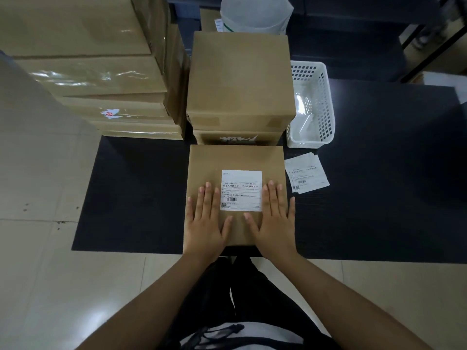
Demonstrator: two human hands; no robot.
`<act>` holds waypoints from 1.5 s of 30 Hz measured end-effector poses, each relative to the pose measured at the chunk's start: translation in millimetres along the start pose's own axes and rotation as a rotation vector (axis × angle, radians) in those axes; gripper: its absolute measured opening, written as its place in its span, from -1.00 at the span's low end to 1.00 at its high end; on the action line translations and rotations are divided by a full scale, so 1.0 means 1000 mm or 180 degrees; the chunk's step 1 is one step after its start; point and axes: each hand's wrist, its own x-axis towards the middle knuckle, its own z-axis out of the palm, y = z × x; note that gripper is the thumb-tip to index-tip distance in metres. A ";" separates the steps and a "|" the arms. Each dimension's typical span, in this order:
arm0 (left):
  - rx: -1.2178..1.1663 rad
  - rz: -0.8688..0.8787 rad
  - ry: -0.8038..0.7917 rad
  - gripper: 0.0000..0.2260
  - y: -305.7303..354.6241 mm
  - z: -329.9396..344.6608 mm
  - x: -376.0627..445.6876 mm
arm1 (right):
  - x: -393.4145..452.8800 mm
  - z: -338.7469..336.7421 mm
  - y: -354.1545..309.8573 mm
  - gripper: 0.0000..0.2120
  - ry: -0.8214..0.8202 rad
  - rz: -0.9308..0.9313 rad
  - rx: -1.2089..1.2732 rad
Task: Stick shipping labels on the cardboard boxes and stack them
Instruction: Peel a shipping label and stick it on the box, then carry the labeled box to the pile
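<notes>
While both flat, open hands, left hand (207, 218) and right hand (275, 218), flank the label (241, 190), the box (236, 157) sits mid-frame near the dark mat's (131, 198) lower edge.

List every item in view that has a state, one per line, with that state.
Front box: closed, labelled, flat on the mat.
Label: stuck on the box top.
Left hand: flat on the box, fingers straight.
Right hand: flat on the box, fingers straight.
Box stack: two high, closed, top unlabelled.
Basket: upright.
Spare labels: loose pile on the mat.
</notes>
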 end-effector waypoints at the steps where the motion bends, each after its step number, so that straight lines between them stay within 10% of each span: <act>1: 0.0028 0.0000 -0.0011 -0.36 0.000 0.000 0.000 | 0.000 0.000 0.000 -0.23 0.0000 0.0014 0.0001; 10: -0.0571 -0.0058 0.0221 -0.36 -0.008 -0.007 0.000 | 0.001 -0.005 0.004 -0.23 0.0032 0.0022 0.0465; 17: -0.2588 -0.2010 0.0433 -0.44 -0.029 -0.025 -0.004 | 0.000 -0.015 0.007 -0.32 0.0500 0.1850 0.1499; 23: -0.3629 -0.2296 -0.0037 -0.50 -0.022 -0.020 -0.010 | -0.002 -0.009 0.003 -0.39 0.0030 0.2192 0.1923; 45: -0.3629 -0.2543 0.0533 -0.55 0.012 -0.019 -0.044 | -0.037 -0.019 0.024 -0.46 0.0456 0.2100 0.2081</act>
